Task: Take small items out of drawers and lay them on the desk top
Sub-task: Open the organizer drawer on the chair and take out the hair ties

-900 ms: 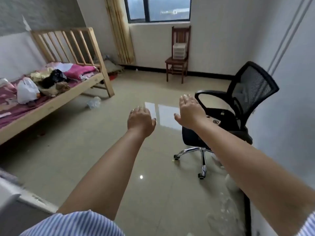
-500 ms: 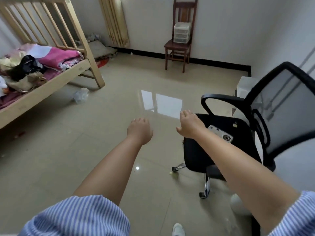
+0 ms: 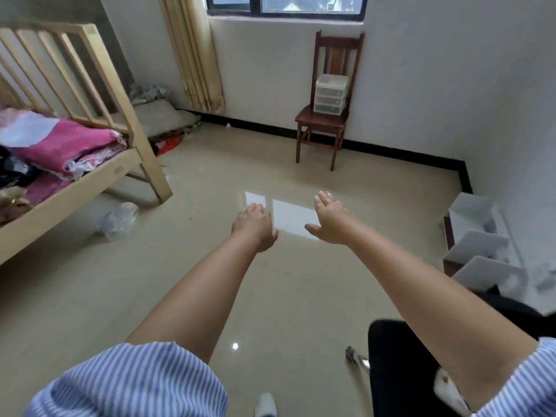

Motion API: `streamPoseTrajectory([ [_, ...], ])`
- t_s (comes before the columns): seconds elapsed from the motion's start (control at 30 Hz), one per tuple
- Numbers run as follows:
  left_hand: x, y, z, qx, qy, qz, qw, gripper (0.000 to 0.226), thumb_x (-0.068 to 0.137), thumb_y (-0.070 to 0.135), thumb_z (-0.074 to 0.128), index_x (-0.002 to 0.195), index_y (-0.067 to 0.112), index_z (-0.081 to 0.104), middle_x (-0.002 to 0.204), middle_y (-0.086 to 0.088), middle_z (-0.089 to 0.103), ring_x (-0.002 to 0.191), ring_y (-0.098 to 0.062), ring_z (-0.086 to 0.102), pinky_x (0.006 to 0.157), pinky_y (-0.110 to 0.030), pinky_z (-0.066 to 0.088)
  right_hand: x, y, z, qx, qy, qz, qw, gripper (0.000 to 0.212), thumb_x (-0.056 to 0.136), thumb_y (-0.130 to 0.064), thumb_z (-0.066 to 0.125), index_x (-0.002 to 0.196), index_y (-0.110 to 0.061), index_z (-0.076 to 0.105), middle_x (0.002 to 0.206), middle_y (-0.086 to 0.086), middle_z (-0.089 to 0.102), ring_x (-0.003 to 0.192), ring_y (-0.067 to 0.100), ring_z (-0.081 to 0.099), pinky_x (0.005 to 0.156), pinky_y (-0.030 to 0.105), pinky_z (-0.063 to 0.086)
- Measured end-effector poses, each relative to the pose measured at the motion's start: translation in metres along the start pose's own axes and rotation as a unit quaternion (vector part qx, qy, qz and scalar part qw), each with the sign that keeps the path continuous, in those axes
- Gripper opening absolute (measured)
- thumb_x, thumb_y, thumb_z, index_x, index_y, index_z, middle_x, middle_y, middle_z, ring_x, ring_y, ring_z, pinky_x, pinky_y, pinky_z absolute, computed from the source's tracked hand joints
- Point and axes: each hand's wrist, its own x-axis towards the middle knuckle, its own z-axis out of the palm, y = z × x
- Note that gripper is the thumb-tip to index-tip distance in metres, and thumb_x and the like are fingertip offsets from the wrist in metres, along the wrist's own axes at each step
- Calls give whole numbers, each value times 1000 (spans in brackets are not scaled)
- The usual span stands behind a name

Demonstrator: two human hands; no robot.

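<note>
Both my arms reach forward over the tiled floor. My left hand [image 3: 255, 228] hangs palm down with loosely curled fingers and holds nothing. My right hand [image 3: 331, 219] is flat, fingers apart, also empty. A small clear plastic drawer unit [image 3: 330, 93] stands on the seat of a dark wooden chair [image 3: 323, 120] against the far wall under the window. At the right edge, white open drawers [image 3: 481, 245] stick out of a dark cabinet, stepped one below another; their contents are blurred. No desk top is in view.
A wooden bed [image 3: 90, 173] piled with pink bedding and clothes fills the left. A crumpled plastic bag [image 3: 117, 221] lies on the floor beside it. The black office chair seat [image 3: 400, 365] sits at lower right under my right arm. Curtains [image 3: 192, 52] hang by the window.
The view has swung up and to the left; the office chair has slid to the lower right corner and the white drawers have come into sight. Both hands stay stretched out and empty.
</note>
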Motion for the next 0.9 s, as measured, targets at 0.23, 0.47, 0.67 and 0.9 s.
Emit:
streamPoseTrajectory([
  [0.23, 228, -18, -48, 9, -5, 66, 998, 49, 94, 31, 45, 132, 0, 35, 142, -15, 38, 136, -28, 28, 113, -36, 26, 194, 50, -50, 23, -7, 62, 998, 72, 98, -32, 43, 145, 2, 1, 158, 17, -4, 146, 26, -4, 121, 34, 3],
  [0.47, 479, -15, -79, 36, 5, 84, 996, 52, 94, 33, 44, 133, 1, 33, 145, -14, 36, 140, -26, 22, 116, -35, 22, 423, 138, -98, 48, 2, 102, 994, 72, 98, -38, 39, 146, 2, 4, 158, 16, 0, 146, 26, -1, 121, 35, 5],
  [0.67, 674, -22, -121, 39, -10, 75, 996, 53, 94, 38, 43, 132, 2, 35, 141, -12, 40, 136, -25, 29, 114, -35, 26, 609, 198, -155, 61, -10, 125, 990, 68, 98, -39, 39, 144, 4, 13, 157, 17, 11, 145, 27, 6, 120, 36, 11],
  [0.9, 909, -29, -146, 29, -13, 89, 996, 46, 94, 35, 44, 127, 3, 41, 134, -12, 45, 130, -24, 34, 109, -34, 31, 827, 259, -192, 55, -17, 126, 990, 66, 97, -38, 40, 143, 2, 16, 156, 15, 15, 145, 26, 7, 119, 36, 13],
])
